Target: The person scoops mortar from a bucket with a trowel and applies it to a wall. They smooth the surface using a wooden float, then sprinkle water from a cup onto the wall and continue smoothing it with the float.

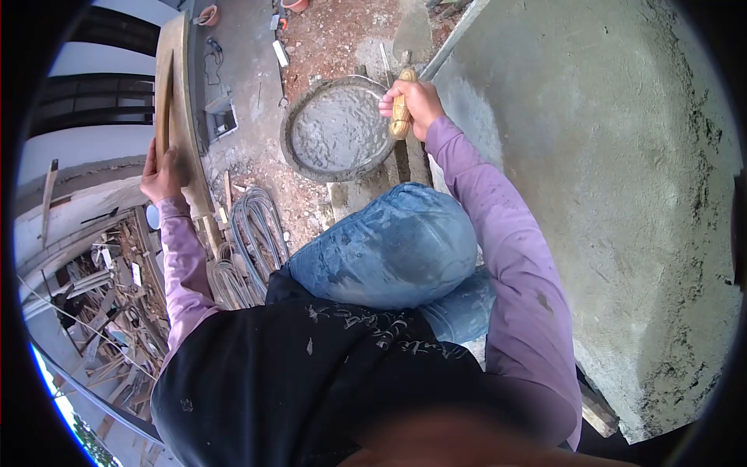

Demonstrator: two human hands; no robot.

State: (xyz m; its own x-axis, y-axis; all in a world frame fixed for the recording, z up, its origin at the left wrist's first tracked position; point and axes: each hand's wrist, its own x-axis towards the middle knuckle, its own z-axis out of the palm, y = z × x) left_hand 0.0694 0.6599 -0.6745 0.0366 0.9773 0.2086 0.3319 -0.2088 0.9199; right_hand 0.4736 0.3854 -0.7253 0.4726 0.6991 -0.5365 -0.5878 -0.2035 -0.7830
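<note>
My left hand is closed round the lower end of the raised grip on a long wooden float, which stands on end at the left. On the other side, my right hand grips the ridged yellow handle of a trowel. The trowel's grey blade appears to extend away beyond the hand. Beside that hand sits a round black tub filled with wet grey mortar. The handle overlaps the tub's right rim in view.
A wall of wet grey plaster fills the right side. Coiled grey hose lies below the tub. Scrap wood is piled at lower left. My bent knee is close below the tub. Reddish rubble covers ground beyond.
</note>
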